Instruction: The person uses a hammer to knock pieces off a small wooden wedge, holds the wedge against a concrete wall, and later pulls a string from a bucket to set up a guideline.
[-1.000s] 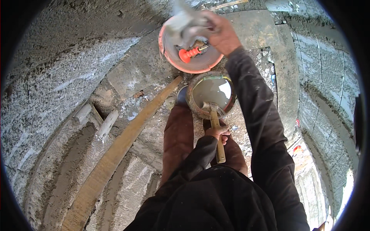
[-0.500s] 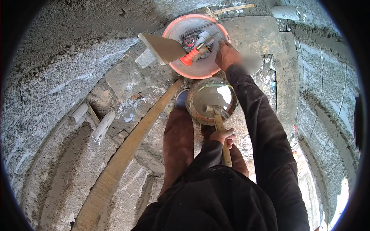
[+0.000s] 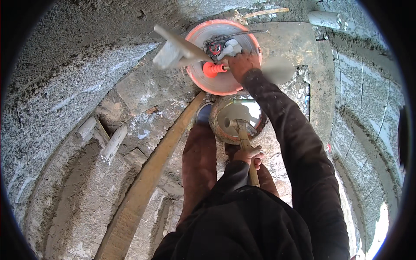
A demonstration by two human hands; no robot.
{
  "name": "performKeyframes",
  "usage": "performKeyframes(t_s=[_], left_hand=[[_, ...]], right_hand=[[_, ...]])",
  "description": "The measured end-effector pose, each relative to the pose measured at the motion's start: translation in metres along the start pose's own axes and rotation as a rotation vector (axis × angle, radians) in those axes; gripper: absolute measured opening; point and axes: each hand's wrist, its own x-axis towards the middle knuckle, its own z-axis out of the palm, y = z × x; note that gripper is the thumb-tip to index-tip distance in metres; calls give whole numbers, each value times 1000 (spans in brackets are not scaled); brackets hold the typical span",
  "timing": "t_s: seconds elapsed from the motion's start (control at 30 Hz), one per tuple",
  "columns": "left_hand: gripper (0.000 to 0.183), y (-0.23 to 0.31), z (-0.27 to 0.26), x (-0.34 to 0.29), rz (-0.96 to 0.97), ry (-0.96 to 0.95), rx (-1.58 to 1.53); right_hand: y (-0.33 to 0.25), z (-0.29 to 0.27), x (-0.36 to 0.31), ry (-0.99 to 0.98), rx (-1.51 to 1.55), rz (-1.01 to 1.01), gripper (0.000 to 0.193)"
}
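Observation:
My right hand (image 3: 241,65) reaches forward over an orange basin (image 3: 203,82) and grips the orange handle of a trowel (image 3: 212,69). Its grey blade (image 3: 175,50) sticks out to the left past the basin's rim, blurred by motion. Small tools lie inside the basin. My left hand (image 3: 249,154) is closed round the wooden handle (image 3: 247,149) of a tool whose head rests in a round bucket (image 3: 219,130) holding pale water, just in front of my legs.
A long wooden plank (image 3: 147,182) runs diagonally across the rough concrete floor to my left. Short wood offcuts (image 3: 113,142) lie beside it. Mortared block walls curve round on the left (image 3: 65,78) and right (image 3: 364,117).
The trowel's blade has swung from above the basin out to its left. The basin and bucket sit lower in the picture. My left hand keeps its hold on the wooden handle.

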Motion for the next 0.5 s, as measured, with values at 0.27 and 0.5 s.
performKeyframes(t_s=[0.27,0.5], left_hand=[[45,0,-1,7,-34,36,54],[29,14,7,-11,-19,34,-1]], right_hand=[[27,41,-34,149,111,131,17],[33,59,25,226,286,234,23]])
